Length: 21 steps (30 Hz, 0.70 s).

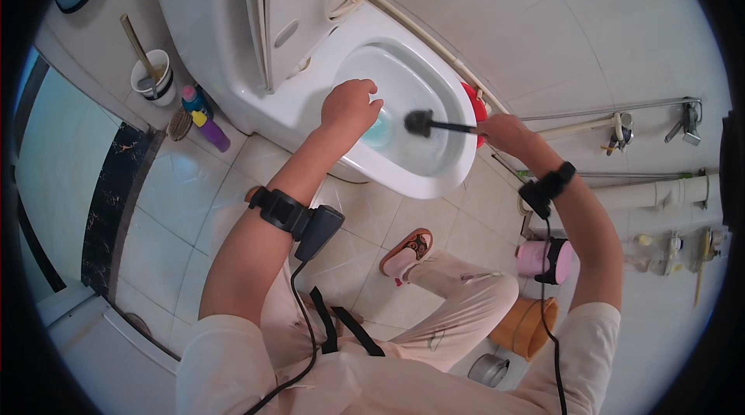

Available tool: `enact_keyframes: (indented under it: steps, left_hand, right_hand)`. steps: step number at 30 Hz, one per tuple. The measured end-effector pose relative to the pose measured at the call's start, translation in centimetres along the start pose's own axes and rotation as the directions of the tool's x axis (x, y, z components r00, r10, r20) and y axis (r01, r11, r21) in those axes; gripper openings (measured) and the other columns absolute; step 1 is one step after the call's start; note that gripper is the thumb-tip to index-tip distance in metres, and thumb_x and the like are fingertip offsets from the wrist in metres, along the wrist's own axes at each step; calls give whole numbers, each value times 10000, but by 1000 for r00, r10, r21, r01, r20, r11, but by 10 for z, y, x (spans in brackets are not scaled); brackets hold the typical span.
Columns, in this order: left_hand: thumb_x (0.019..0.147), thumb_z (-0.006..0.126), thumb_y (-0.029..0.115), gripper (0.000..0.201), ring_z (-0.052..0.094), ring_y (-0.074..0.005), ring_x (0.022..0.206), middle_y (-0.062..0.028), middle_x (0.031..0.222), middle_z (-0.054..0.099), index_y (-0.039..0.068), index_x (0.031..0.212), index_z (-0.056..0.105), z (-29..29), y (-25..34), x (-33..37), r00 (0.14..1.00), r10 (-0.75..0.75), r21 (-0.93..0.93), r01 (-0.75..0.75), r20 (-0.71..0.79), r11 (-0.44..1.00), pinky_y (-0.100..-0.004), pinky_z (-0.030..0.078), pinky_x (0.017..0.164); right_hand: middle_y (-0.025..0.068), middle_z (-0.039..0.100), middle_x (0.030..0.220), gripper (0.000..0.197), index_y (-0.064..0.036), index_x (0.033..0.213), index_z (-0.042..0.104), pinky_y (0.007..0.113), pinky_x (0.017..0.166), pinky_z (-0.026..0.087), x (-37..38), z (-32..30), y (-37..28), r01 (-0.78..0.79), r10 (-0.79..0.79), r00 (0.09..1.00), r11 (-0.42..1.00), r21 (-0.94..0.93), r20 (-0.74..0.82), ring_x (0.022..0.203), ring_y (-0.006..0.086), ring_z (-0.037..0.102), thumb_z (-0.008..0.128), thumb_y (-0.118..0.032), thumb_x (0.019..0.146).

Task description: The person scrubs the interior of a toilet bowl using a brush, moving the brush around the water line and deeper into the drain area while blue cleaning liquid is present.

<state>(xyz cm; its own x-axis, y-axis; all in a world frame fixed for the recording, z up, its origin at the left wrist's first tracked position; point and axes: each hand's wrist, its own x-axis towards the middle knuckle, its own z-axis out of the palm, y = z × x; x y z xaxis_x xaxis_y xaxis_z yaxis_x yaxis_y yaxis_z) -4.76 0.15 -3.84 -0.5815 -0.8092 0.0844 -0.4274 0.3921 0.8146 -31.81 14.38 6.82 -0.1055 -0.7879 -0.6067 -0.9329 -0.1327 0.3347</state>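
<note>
My right hand [506,134] grips the dark handle of a toilet brush [420,122]. The brush lies sideways over the white toilet bowl [454,180], its bristled black head above the basin. My left hand [351,110] hangs over the bowl's left rim, loosely curled, with a gap between thumb and finger and nothing seen in it. Bluish water [378,133] shows at the bottom of the bowl, partly behind the left hand. The raised toilet lid and seat [299,4] stand behind the bowl. Whether the brush head touches the bowl cannot be made out.
Left of the toilet are a white brush holder [161,93], a purple bottle [211,136] and a scrubbing brush [179,125]. A red object [475,98] sits behind the bowl's right edge. Pipes [652,193] line the right wall, above a pink bucket [535,258] and a brown bucket [526,327].
</note>
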Motion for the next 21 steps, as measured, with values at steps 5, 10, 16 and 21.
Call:
enact_keyframes:
  steps: [5,10,16,21]
  left_hand:
    - [781,640,197,223,616,-227,766,-75,832,655,62,959,639,-10,-1,10,998,-55,-35,53,-38,998,-336,492,701]
    - [784,633,181,220,632,-194,767,-95,852,663,67,972,642,-26,-13,13,984,-140,-166,120,-110,979,-297,495,704]
    - [786,632,186,222,629,-189,751,-93,840,663,54,965,644,-27,-8,11,988,-110,-121,96,-107,988,-290,494,699]
    - [782,638,202,212,624,-227,815,-68,890,658,93,964,640,-22,-2,13,988,-142,-146,133,-58,980,-337,495,713]
  right_hand:
    - [113,620,788,222,-124,1049,616,399,606,507,47,-22,-51,-40,15,955,996,-78,-296,755,285,632,463,-138,889]
    - [132,621,792,238,-120,1068,603,422,592,495,32,-7,-35,-148,144,977,989,-19,-157,737,293,630,437,-184,909]
    - [129,620,762,253,-130,1069,604,416,607,502,14,22,-18,-73,70,988,997,-16,-141,728,303,629,415,-223,928]
    - [136,602,735,255,-112,1061,583,430,591,497,59,9,-55,-61,66,953,998,25,-294,699,318,619,401,-238,934]
